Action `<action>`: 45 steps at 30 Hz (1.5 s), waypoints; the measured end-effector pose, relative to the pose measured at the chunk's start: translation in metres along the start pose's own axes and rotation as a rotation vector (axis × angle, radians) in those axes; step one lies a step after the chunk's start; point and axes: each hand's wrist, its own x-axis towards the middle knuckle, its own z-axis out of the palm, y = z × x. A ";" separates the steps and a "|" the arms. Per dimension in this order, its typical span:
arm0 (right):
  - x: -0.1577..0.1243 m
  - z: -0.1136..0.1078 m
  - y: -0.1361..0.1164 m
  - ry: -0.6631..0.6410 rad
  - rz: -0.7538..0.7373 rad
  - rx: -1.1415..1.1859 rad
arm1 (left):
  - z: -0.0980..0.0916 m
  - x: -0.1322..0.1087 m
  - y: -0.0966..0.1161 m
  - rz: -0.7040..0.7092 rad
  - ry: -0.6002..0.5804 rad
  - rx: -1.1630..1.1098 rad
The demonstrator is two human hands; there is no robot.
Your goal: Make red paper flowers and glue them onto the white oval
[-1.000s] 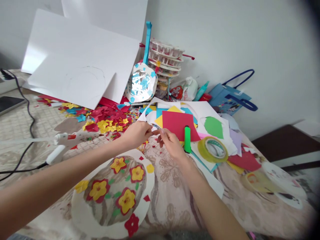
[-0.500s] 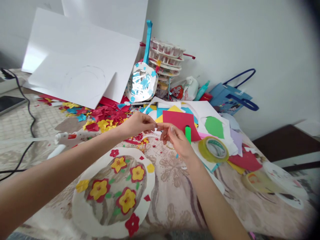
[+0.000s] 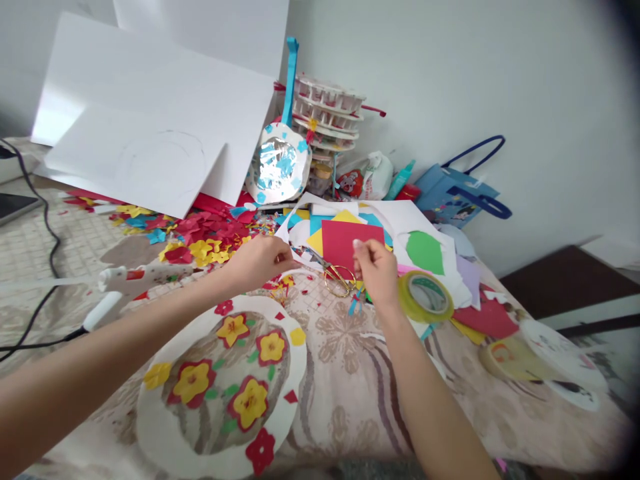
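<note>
My left hand (image 3: 265,259) is closed in a pinch beside the paper scraps; anything between its fingertips is too small to make out. To its right, my right hand (image 3: 377,272) has its fingers curled in above the red paper sheet (image 3: 345,239), and whatever they may hold is hidden. Gold-handled scissors (image 3: 339,280) lie on the table between the two hands. Below them rests a white oval paper ring (image 3: 295,360) with a clear middle, decorated with yellow-and-red paper flowers (image 3: 250,402), green leaves and small red pieces.
A glue gun (image 3: 123,279) lies on the left, its black cord (image 3: 54,250) trailing. Behind it are red paper scraps (image 3: 210,227) and white boards (image 3: 160,100). Yellow tape (image 3: 427,297) is right of my right hand. A round blue-and-white fan (image 3: 279,163) and a blue bag (image 3: 453,193) stand behind.
My hands were together at the fingertips and have now moved apart, the right one rightward and slightly down. The scissors show between them, and the green marker is mostly covered.
</note>
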 end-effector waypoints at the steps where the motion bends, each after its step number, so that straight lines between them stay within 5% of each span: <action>1: -0.001 0.002 -0.001 -0.046 -0.015 -0.054 | 0.000 -0.001 -0.001 0.020 0.007 -0.015; 7: -0.003 0.010 0.003 -0.113 -0.061 -0.136 | -0.011 -0.011 -0.007 0.068 -0.022 -0.031; 19: -0.024 0.038 -0.002 -0.401 -0.109 -0.188 | -0.021 -0.048 -0.030 -0.173 0.121 -0.023; 33: -0.017 0.111 -0.041 -0.783 0.311 0.643 | -0.009 -0.048 -0.033 -0.132 0.268 -0.226; 37: -0.018 0.109 -0.034 -0.649 0.216 0.454 | -0.010 -0.050 -0.035 -0.183 0.277 -0.275; 41: -0.021 0.082 -0.023 -0.479 -0.028 0.037 | -0.012 -0.056 -0.039 -0.257 0.284 -0.348; 45: -0.027 0.057 -0.016 -0.496 -0.033 -0.151 | -0.012 -0.060 -0.042 -0.282 0.287 -0.347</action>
